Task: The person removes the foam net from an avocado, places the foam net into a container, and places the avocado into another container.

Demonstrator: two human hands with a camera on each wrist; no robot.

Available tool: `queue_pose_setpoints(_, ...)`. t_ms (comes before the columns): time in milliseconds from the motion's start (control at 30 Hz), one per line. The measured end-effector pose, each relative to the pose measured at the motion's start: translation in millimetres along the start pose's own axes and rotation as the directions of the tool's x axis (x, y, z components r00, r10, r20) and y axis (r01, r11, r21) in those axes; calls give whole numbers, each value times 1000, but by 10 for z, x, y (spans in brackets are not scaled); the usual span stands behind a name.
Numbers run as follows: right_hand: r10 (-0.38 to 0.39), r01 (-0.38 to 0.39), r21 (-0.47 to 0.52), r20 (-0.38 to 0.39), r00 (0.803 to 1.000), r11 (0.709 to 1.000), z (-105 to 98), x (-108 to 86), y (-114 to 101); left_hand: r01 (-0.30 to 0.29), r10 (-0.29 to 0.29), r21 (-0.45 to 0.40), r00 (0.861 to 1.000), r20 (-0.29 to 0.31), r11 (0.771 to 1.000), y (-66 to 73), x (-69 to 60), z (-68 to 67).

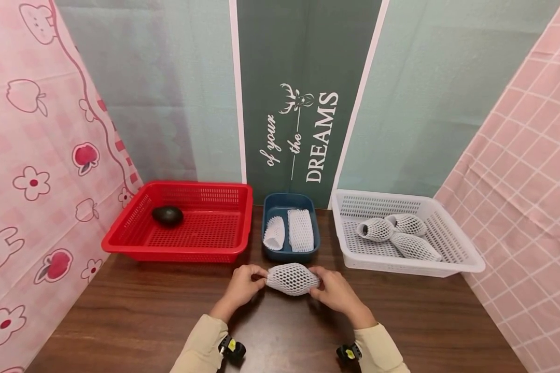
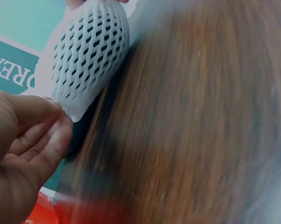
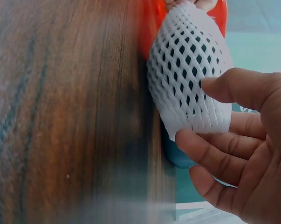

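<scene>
A white foam net sleeve (image 1: 293, 279) with a dark fruit, apparently an avocado, inside is held level just above the table between both hands. My left hand (image 1: 244, 284) pinches its left end between thumb and fingertips; in the left wrist view the sleeve (image 2: 86, 56) narrows toward that pinch. At the right end, my right hand (image 1: 335, 290) grips the net, its thumb lying on the mesh and its fingers at the sleeve's edge and behind it in the right wrist view. Dark patches show through the mesh of the sleeve (image 3: 189, 70).
Behind the hands stands a blue tray (image 1: 291, 256) with white foam nets (image 1: 301, 231) in it. A red basket (image 1: 177, 254) at left holds a bare avocado (image 1: 167, 215). The white basket (image 1: 401, 265) at right contains several net-wrapped fruits (image 1: 415, 245). All stand on a brown wooden table (image 1: 280, 336).
</scene>
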State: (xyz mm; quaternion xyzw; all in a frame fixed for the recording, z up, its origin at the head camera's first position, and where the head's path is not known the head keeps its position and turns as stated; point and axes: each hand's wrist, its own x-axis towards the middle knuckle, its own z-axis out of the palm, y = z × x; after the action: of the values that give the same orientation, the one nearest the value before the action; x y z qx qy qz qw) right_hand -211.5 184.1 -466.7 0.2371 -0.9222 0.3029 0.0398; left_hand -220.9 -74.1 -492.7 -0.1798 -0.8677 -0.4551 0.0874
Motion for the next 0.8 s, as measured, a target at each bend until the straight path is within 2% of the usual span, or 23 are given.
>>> queue_pose_setpoints(100,11,-11,-3,-6,1000,1000,3,12,8,62,-65,-81,998,-25,995,21,4,27)
queue_pose_setpoints(200,26,-26,8,-12,1000,1000,-4,18,16,94,-104,-135,992,-67,986,42,7,52)
queue_pose_setpoints(300,32,-32,1,-22,999,999,-9,17,32,93,-113,-178,988,-107,980,58,0,79)
queue_pose_setpoints(467,27,-28,-28,-45,999,999,-18,14,44,82,-117,-259,986,-120,962,56,-15,121)
queue_pose_setpoints(600,28,-30,-35,-59,998,999,-23,18,41,81,-106,-284,992,-74,955,33,-28,139)
queue_pose_setpoints(800,33,-36,-37,-69,997,999,-28,24,31,112,-92,-359,993,72,927,81,-42,129)
